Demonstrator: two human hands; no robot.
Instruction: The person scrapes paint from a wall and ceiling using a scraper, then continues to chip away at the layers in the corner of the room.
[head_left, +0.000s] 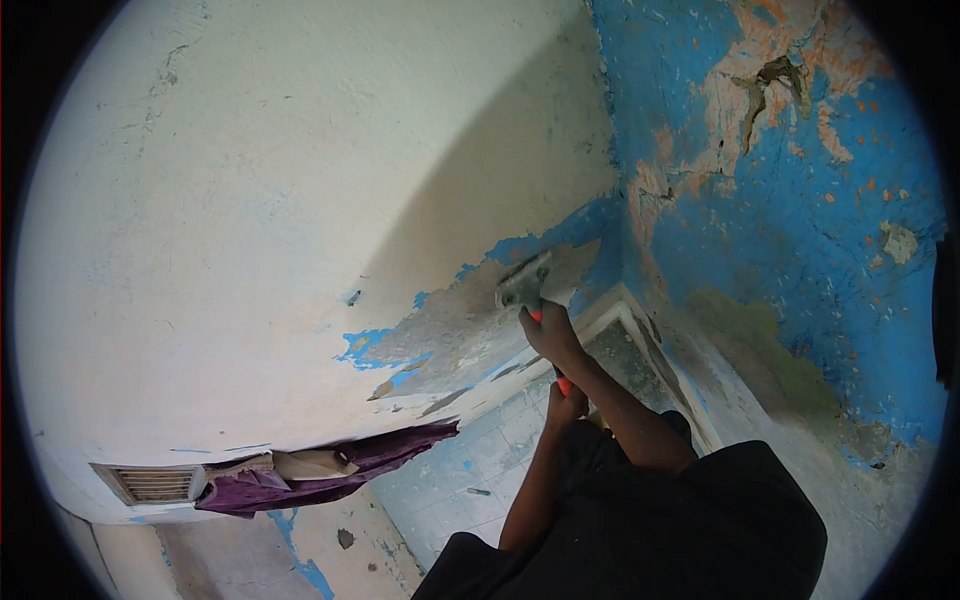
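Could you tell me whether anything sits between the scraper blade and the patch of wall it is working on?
Nothing visible does. The scraper blade lies directly against the grey patch on the wall, with the right hand and left hand on its red handle.

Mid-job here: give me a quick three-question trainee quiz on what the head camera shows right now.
1. True or false: the scraper blade rests against the blue wall.
2. Which hand grips nearer the blade?
3. What hangs beside the vent grille: A) purple cloth, B) bucket, C) ladder?

Key:
1. False; it meets the white wall by a scraped patch.
2. The right hand; the left hand holds the red handle lower.
3. A.
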